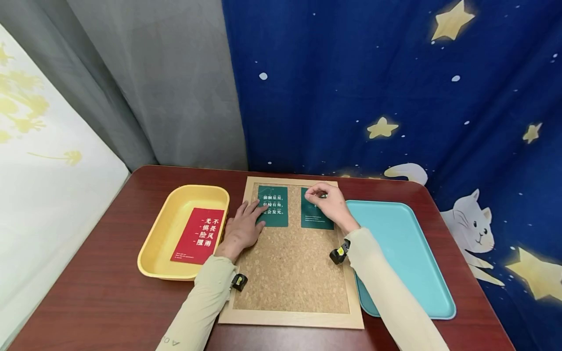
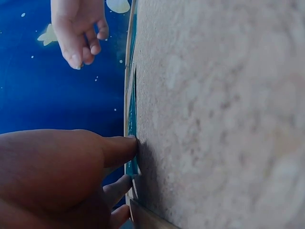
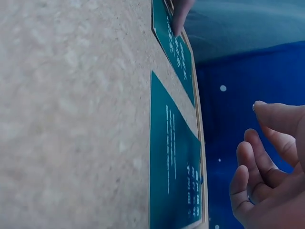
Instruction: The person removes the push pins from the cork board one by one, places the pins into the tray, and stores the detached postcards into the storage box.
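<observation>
A cork board [image 1: 294, 273] in a pale wooden frame lies on the table. Two green cards with white print lie side by side on its far part, a left green card [image 1: 277, 192] and a right green card [image 1: 313, 222]. My left hand [image 1: 242, 228] is spread over the board's left edge, fingertips touching the left card. Above the right card, my right hand [image 1: 333, 207] brings thumb and forefinger together on a tiny pin-like thing [image 3: 253, 108], too small to make out well. A small blue spot [image 3: 201, 180] shows at the right card's far edge.
Left of the board stands a yellow tub [image 1: 151, 239] with a red printed card [image 1: 198, 239] in it. A light blue tray [image 1: 408, 258] lies to the right, beneath my right forearm. Curtains [image 1: 307, 87] hang behind the brown table [image 1: 101, 273].
</observation>
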Action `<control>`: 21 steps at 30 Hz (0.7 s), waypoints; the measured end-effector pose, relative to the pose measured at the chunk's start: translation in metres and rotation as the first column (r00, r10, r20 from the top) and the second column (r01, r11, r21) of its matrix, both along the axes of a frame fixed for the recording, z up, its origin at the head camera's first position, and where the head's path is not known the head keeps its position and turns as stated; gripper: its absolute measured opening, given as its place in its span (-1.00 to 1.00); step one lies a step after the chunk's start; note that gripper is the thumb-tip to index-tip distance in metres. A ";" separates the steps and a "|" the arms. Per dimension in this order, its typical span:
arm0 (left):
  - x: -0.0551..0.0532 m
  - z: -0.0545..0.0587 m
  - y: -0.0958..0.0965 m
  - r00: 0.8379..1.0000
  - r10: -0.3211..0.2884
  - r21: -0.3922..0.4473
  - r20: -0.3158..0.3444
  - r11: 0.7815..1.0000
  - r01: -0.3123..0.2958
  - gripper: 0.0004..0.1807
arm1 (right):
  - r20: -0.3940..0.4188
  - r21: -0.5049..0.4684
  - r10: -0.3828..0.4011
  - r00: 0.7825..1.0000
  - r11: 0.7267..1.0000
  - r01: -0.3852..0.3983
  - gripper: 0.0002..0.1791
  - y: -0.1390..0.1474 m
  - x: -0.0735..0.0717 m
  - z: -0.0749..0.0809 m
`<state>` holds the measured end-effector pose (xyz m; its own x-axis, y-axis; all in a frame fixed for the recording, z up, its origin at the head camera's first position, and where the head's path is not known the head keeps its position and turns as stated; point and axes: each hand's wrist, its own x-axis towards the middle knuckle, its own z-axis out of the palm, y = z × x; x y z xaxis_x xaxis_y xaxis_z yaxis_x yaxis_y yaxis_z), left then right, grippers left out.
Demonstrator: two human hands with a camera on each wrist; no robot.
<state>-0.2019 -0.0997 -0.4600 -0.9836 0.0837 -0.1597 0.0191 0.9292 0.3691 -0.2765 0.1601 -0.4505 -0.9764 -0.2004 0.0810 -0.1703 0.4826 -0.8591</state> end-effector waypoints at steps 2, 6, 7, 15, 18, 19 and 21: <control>0.000 -0.001 0.000 1.000 -0.001 0.002 -0.005 1.000 0.001 -0.43 | -0.006 -0.002 -0.001 1.000 1.000 0.001 -0.88 0.005 0.002 0.000; 0.000 -0.001 0.000 1.000 0.003 -0.001 -0.011 1.000 -0.003 -0.43 | -0.018 -0.017 0.005 1.000 1.000 -0.006 -0.88 0.012 0.005 -0.001; 0.001 -0.001 0.000 1.000 0.006 0.000 -0.009 1.000 -0.006 -0.43 | -0.019 -0.018 0.006 1.000 1.000 -0.006 -0.88 0.013 0.006 -0.002; 0.001 -0.004 0.001 1.000 0.004 0.004 0.007 1.000 -0.004 -0.42 | 0.011 0.000 -0.043 0.999 0.999 0.043 -0.85 0.028 0.009 -0.009; 0.000 -0.003 0.001 1.000 0.004 0.000 0.006 1.000 -0.004 -0.42 | -0.003 0.013 -0.052 0.999 0.999 0.053 -0.85 0.033 0.008 -0.011; 0.000 -0.003 0.001 1.000 0.004 -0.002 0.005 1.000 -0.004 -0.42 | -0.001 0.011 -0.058 0.998 0.998 0.058 -0.86 0.035 0.008 -0.012; 0.000 -0.002 0.001 1.000 0.003 -0.005 0.004 1.000 -0.003 -0.42 | -0.004 0.005 -0.059 0.998 0.998 0.059 -0.85 0.038 0.009 -0.012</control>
<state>-0.2019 -0.0991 -0.4621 -0.9831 0.0800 -0.1644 0.0149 0.9312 0.3641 -0.2676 0.1979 -0.4629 -0.9862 -0.1427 0.0835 -0.1443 0.4964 -0.8560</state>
